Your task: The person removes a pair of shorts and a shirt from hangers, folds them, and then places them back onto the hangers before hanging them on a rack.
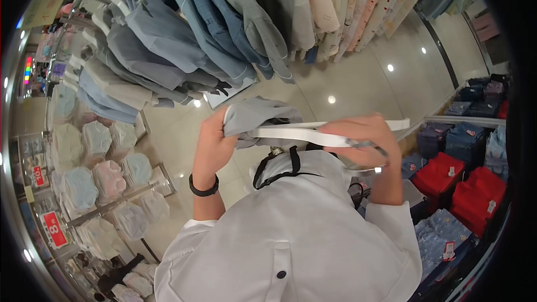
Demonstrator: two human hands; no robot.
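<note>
A grey garment hangs bunched in front of my chest. My left hand, with a black band on the wrist, is closed around its left edge. A white hanger runs sideways out of the cloth, and its curved metal hook shows near my right wrist. My right hand is closed on the right part of the hanger and slightly smeared by motion. Some of its fingers are hidden behind the hanger.
Ahead, a rack holds hanging blue and grey clothes and patterned ones. Small packs of pale items hang at left beside a red price sign. Folded red clothes and jeans lie at right. Tiled floor lies between.
</note>
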